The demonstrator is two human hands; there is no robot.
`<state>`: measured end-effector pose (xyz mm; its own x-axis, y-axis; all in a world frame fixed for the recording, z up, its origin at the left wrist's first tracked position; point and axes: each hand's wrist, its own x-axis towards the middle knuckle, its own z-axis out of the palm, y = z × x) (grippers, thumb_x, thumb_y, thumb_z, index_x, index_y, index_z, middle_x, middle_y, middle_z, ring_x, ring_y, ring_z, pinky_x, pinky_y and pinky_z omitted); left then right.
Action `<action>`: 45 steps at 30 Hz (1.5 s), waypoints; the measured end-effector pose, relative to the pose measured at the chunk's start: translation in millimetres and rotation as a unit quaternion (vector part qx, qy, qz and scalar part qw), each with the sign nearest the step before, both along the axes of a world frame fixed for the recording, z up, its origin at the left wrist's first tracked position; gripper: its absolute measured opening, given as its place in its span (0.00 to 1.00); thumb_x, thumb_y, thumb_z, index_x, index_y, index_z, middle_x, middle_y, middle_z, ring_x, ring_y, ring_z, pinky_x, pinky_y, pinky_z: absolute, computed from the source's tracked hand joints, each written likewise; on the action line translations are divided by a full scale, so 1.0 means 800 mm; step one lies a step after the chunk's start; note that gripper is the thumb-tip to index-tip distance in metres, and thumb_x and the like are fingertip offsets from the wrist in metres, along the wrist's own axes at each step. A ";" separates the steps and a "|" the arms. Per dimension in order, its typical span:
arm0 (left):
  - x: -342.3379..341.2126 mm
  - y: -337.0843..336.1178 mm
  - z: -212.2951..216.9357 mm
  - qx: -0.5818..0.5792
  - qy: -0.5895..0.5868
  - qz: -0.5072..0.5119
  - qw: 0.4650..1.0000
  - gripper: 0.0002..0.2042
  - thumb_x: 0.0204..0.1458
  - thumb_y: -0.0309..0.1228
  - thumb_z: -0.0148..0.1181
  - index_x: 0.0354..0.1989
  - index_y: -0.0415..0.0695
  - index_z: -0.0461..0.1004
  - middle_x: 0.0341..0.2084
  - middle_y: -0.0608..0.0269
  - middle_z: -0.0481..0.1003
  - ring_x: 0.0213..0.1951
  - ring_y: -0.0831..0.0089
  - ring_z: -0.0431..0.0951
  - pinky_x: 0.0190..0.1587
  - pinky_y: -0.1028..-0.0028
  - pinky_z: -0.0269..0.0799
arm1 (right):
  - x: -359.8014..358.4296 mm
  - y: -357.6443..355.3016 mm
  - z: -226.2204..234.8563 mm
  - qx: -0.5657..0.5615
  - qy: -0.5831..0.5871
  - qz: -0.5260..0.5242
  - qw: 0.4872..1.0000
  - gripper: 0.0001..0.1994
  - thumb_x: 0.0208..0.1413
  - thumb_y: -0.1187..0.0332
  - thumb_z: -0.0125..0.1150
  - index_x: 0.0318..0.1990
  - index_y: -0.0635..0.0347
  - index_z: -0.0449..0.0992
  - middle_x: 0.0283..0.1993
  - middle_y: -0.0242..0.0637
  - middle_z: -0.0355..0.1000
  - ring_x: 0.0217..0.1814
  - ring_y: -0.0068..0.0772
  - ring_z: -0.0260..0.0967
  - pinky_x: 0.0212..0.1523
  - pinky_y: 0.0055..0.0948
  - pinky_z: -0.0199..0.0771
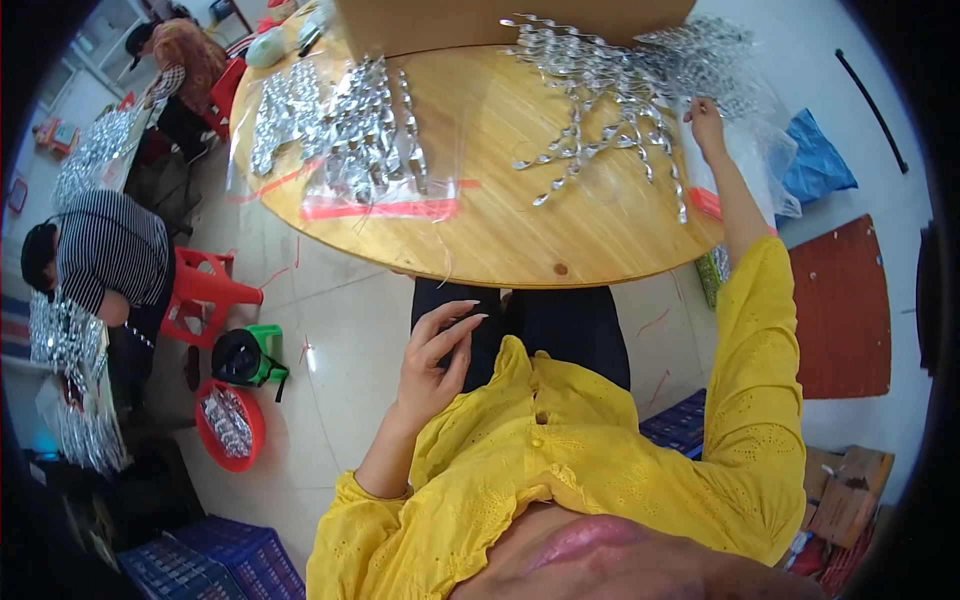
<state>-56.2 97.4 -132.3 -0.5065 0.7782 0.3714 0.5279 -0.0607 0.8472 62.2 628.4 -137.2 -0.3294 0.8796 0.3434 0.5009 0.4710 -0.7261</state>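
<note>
A round wooden table (500, 230) fills the upper middle of the frame, its near edge curving just above the person's lap. A cardboard box (500, 22) stands at its far side. Left on the top lie clear bags (340, 140) of silver pieces with red strips; loose silver pieces (610, 110) spread over the upper right. The middle and near part of the top is bare wood.

The right hand (706, 125), upper right, reaches among the loose pieces at the table's right edge, fingers pinched narrow; whether it grips one I cannot tell. The left hand (435, 360) is raised below the table's edge, fingers loosely curled, holding nothing.

The floor is pale tile. At left are a red stool (205, 295), a red basin (230, 425), and two seated people (110, 260). Blue crates (215, 560) sit lower left.
</note>
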 end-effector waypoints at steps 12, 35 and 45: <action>0.013 -0.008 -0.014 -0.004 -0.009 -0.022 1.000 0.13 0.43 0.14 0.46 0.36 0.38 0.71 0.40 0.54 0.67 0.41 0.66 0.69 0.39 0.77 0.65 | -0.032 -0.035 -0.012 0.152 -0.207 -0.035 0.966 0.14 0.53 0.58 0.40 0.39 0.56 0.64 0.31 0.52 0.68 0.36 0.55 0.65 0.35 0.45 0.63; 0.022 -0.009 -0.019 -0.027 -0.052 -0.059 0.997 0.11 0.43 0.15 0.47 0.35 0.37 0.71 0.38 0.56 0.68 0.40 0.67 0.70 0.41 0.77 0.64 | -0.009 0.033 0.019 0.134 -0.224 0.018 0.965 0.12 0.48 0.61 0.46 0.36 0.55 0.71 0.33 0.47 0.70 0.34 0.46 0.67 0.35 0.40 0.65; 0.024 -0.019 -0.024 -0.045 -0.044 -0.042 0.997 0.11 0.43 0.15 0.48 0.36 0.38 0.72 0.39 0.56 0.68 0.40 0.67 0.70 0.39 0.77 0.65 | -0.029 -0.014 0.008 0.324 -0.181 -0.072 0.926 0.11 0.48 0.62 0.45 0.35 0.56 0.69 0.33 0.47 0.69 0.37 0.51 0.65 0.38 0.43 0.64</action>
<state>-36.7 81.8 -151.4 -0.4655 0.8477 0.2544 0.4474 -0.0226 0.8940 39.0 616.9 -131.1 -0.4209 0.5713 0.7046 0.7475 0.6585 -0.0874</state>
